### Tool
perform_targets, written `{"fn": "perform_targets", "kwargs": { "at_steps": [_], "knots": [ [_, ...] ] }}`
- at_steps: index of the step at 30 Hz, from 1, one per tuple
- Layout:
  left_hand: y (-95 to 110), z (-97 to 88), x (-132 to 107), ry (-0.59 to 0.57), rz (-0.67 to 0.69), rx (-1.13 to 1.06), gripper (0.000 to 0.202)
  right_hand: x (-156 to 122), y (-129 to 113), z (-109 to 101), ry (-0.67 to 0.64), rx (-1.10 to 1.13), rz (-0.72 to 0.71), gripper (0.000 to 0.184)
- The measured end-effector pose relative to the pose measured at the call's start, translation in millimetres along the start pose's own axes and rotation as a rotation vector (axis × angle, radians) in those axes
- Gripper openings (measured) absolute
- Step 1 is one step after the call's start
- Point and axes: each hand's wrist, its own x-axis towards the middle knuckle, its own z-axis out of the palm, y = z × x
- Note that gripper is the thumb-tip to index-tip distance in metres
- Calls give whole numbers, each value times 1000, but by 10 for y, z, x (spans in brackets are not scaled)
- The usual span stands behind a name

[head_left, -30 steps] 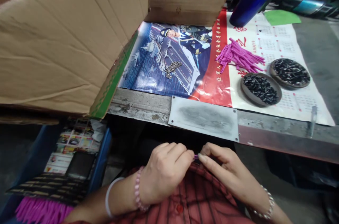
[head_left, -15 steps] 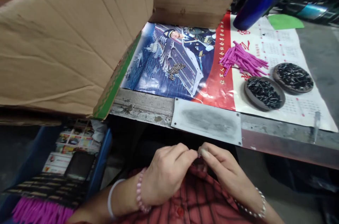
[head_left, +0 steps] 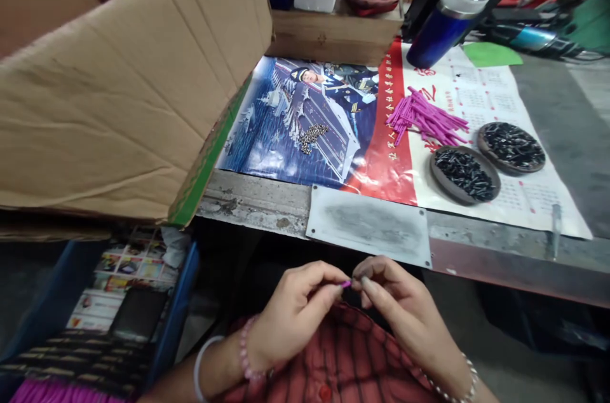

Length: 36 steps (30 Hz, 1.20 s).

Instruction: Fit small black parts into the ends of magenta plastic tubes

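Note:
My left hand (head_left: 298, 307) pinches a thin magenta stick (head_left: 345, 284), of which only the tip shows past the fingertips. My right hand (head_left: 405, 304) meets it there, thumb and forefinger closed at that tip; whatever lies between them is too small to make out. Both hands are above my lap, just below the table edge. On the table, a pile of similar magenta sticks (head_left: 426, 118) lies beside two shallow bowls, a front bowl (head_left: 437, 185) and a rear bowl (head_left: 482, 154), filled with small dark slender pieces. Tiny shiny metal pieces (head_left: 313, 138) lie on the poster.
A large cardboard box (head_left: 124, 104) stands at left, over a blue crate (head_left: 183, 282) holding bundled magenta sticks. A scuffed metal plate (head_left: 369, 225) lies along the table's front edge. Behind are a blue flask (head_left: 438, 28) and a wooden box (head_left: 328, 34). Another person's arm shows at the back.
The fingers have parted slightly, so the magenta tip between my hands now shows clearly. My view has shifted a little, and more of the table's far side is visible.

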Motion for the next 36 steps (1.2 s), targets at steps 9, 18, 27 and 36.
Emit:
{"fn": "perform_targets", "kwargs": {
  "at_steps": [9,18,27,36],
  "knots": [
    [-35,22,-85,50,324,370,25,-10,-62,71,61,-310,-293,17],
    [-147,101,-137,271,595,689,30,-31,-40,66,82,-331,-340,14],
    [-117,35,-105,207,587,733,26,-17,-8,71,48,-300,-299,14],
    [-105,13,-39,208,589,643,22,56,-6,137,22,-242,-189,23]
  ]
}}
